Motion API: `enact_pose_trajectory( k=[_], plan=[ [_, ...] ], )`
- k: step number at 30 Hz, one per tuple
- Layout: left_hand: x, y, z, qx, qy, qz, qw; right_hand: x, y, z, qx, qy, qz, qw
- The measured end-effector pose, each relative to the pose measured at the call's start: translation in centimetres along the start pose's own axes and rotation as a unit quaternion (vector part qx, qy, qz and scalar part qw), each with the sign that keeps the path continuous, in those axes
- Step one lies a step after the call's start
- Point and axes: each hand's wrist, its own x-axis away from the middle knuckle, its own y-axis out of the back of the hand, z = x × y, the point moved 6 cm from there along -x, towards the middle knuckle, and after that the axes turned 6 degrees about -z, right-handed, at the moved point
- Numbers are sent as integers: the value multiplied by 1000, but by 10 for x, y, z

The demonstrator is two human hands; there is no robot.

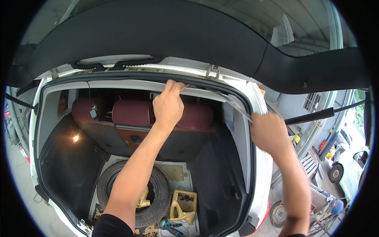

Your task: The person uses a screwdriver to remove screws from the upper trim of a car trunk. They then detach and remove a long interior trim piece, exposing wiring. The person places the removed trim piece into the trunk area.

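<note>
The open rear of a white car is before me, with a black rubber seal (252, 158) around its opening. At the top edge my left hand (169, 106) is closed, fingers pinched against the light trim (130, 85). A small pale tip shows beside those fingers; what they hold is hard to make out. By the upper right corner my right hand (270, 132) is closed on one end of a thin pale strip (237, 104). The strip slants up and left from that fist along the opening and is smeared by motion. Its far end cannot be made out.
Overhead hangs the raised tailgate (158, 35), with a gas strut (312, 117) at right. Below lie a spare tyre (161, 197), a cut-open yellow jug (183, 215) and a dark green tool (170, 227). A lit lamp (75, 138) glows at left, near maroon headrests (131, 112).
</note>
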Motion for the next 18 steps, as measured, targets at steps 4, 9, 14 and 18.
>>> enact_pose_trajectory(
  k=[4,9,14,18],
  plan=[
    [0,-5,-4,20,1,-20,1000,13,-31,2,-238,-16,-208,949],
    [1,-13,-11,4,-8,5,1000,-52,-50,64,-283,65,-436,852],
    [-3,-2,0,7,-1,-13,1000,-64,-65,99,-261,-13,-501,825],
    [6,-14,-4,57,40,-24,997,-63,-75,100,-209,18,-496,842]
  ],
)
